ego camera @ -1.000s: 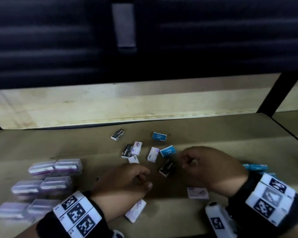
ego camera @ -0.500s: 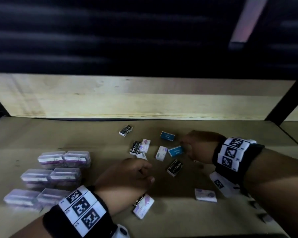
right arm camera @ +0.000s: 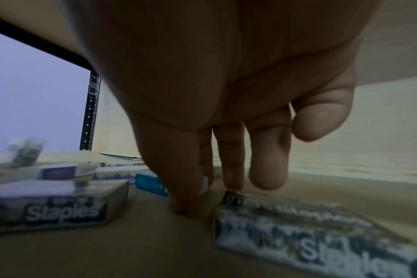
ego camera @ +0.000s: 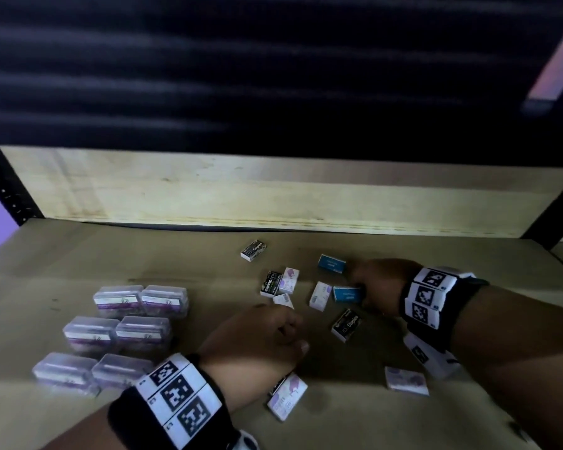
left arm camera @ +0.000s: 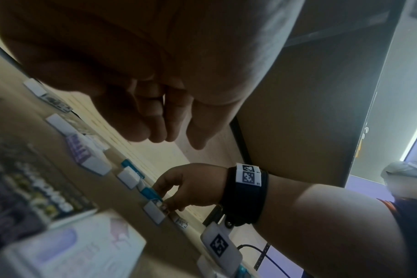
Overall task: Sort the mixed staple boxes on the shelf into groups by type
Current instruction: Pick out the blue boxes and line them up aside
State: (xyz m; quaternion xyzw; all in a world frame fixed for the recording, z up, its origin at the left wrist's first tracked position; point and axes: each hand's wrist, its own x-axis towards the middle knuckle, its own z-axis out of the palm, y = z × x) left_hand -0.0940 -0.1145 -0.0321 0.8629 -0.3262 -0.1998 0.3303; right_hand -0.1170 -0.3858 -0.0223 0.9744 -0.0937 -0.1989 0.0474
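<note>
Small staple boxes lie scattered mid-shelf: black ones (ego camera: 253, 250) (ego camera: 270, 283) (ego camera: 346, 324), white-and-purple ones (ego camera: 289, 280) (ego camera: 320, 295) (ego camera: 405, 380), and two blue ones. My right hand (ego camera: 359, 292) reaches in from the right. Its thumb and fingertips pinch the right end of the nearer blue box (ego camera: 346, 293), which lies on the shelf; the left wrist view shows this blue box (left arm camera: 151, 193) between thumb and index. The other blue box (ego camera: 331, 264) lies just behind. My left hand (ego camera: 293, 339) hovers loosely curled and holds nothing, above a white-and-purple box (ego camera: 286, 396).
Several clear plastic cases (ego camera: 117, 332) stand in paired rows at the left of the brown shelf board (ego camera: 176, 254). A pale wooden back panel (ego camera: 273, 193) closes the rear. Black uprights (ego camera: 559, 203) frame the right side.
My right hand has moved back and to the right, from beside the near black box to the blue box. The left hand has hardly moved. My head has turned, shifting the view.
</note>
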